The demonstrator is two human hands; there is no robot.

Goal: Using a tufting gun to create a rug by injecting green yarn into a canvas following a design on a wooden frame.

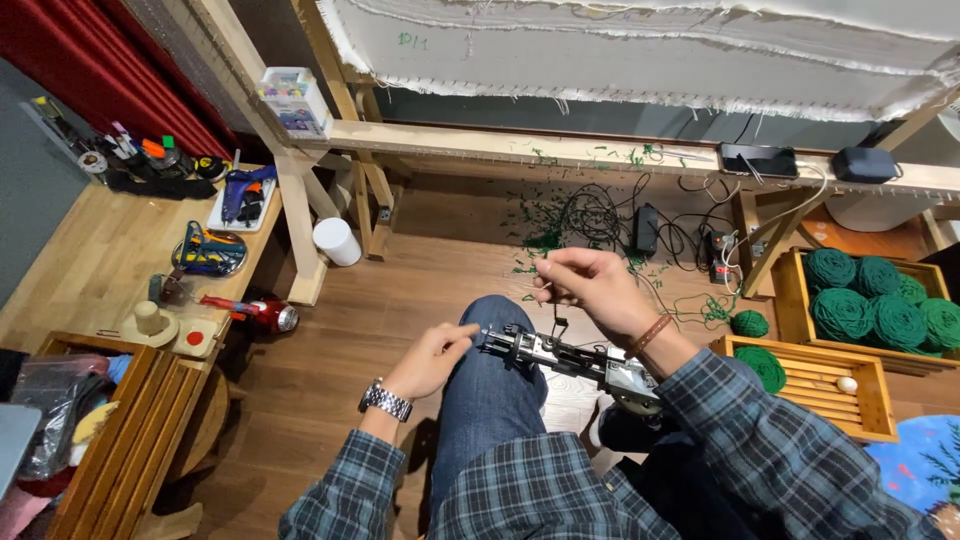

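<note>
1. Left hand, centre frame, fingers pinched shut at the tip of the tufting gun lying across the knee.
2. Right hand just above, fingers pinching a thin green yarn.
3. Green yarn balls in the crate at right.

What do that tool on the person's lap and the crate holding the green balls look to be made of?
The tool looks like metal: silvery, glinting parts on a dark body. The left hand touches its tip.
The crate looks like unfinished pale wood, with visible grain and plain boards. The balls seem to be matte wound yarn.
</note>
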